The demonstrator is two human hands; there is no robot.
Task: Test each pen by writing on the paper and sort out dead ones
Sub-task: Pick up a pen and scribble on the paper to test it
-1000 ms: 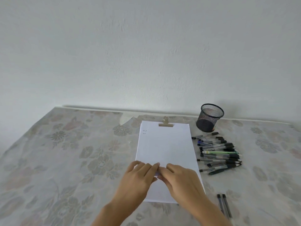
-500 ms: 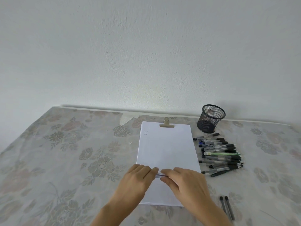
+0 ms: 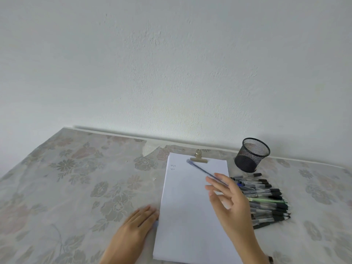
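Joined over the paper (image 3: 186, 216) a moment ago, the hands have parted: the right hand (image 3: 230, 199) keeps its grip pinched on the blue pen (image 3: 200, 168) above the paper's far half, the left hand (image 3: 137, 223) lies flat, grip slack, just left of it, so writing likely comes next.

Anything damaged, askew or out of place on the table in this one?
Yes: the floral table covering is torn at its far edge, just left of the paper's clip, where a pale bare patch shows through. The pens heaped beside the mesh cup fit the task.
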